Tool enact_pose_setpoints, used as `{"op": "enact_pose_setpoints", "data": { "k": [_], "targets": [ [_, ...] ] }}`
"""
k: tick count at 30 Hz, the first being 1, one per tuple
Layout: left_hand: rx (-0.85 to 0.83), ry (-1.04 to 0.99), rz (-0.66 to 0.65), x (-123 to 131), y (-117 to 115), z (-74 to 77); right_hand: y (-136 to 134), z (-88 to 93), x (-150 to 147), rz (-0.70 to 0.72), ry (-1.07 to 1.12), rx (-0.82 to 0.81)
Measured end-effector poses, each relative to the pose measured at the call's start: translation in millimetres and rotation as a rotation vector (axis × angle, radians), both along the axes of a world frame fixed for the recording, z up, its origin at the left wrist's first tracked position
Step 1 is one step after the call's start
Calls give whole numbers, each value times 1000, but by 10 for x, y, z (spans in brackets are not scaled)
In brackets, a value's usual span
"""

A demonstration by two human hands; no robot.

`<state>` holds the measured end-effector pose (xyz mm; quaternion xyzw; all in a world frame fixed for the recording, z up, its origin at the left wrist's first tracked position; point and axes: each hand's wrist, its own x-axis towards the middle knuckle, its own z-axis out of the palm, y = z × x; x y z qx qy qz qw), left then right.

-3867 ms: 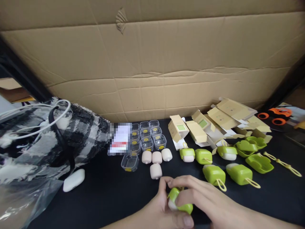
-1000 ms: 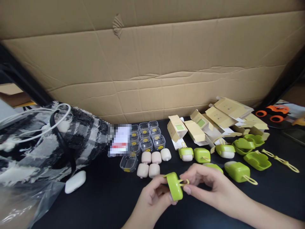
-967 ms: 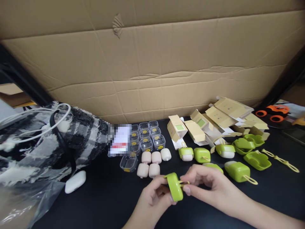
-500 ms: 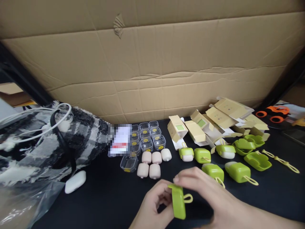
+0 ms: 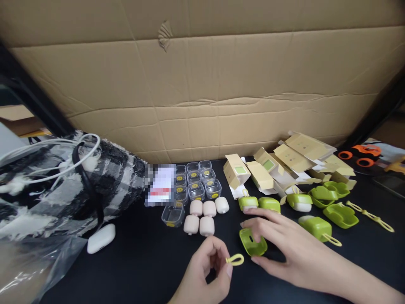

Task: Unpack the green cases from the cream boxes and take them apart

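Observation:
Between thumb and fingers of my left hand [image 5: 210,268] is a pale yellow cord loop [image 5: 236,259], its loop end sticking out to the right. My right hand [image 5: 281,240] spans a green case shell [image 5: 253,244] low over the black table, thumb at its lower edge and fingertips at its upper edge and inside. The shell's hollow side faces me, with a small slot in its bottom. Behind that hand is a closed green case [image 5: 269,204], and beside its wrist another green case [image 5: 316,229] with a cord loop. A green-and-white case [image 5: 247,202] stands just beyond my fingers.
Several pinkish and white rounded pieces [image 5: 207,226] sit mid-table, with clear boxes [image 5: 196,191] behind. Opened cartons [image 5: 261,175], green shells [image 5: 341,216] and a knotted cord [image 5: 370,215] lie right. A white rounded object [image 5: 101,238] and plaid cloth [image 5: 117,181] are left.
The green shell has come apart from its cord loop. My right hand has moved the shell rightward and turned its hollow side up; my left hand keeps the loop.

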<state>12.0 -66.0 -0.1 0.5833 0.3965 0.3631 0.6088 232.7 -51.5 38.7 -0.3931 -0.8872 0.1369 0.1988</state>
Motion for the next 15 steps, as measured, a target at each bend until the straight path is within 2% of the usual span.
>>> {"op": "enact_pose_setpoints", "data": {
  "k": [2,5,8,10,12,13,15],
  "targets": [
    [-47,14,-6,17,-14,74,25,14,18,5,-62,-21],
    [-69,38,-19,42,-32,134,4,54,-37,69,-19,8],
    [-52,85,-78,39,-35,88,-49,114,-143,141,92,6],
    [-29,93,-149,19,-32,22,-73,153,-146,141,132,12],
    [-11,76,-205,-5,-31,-35,-88,175,3,49,188,64],
    [-4,71,-217,-15,-32,-52,-98,173,153,-56,230,119],
    [8,97,-211,-29,-37,-60,-137,141,606,-359,306,265]
  ]
}}
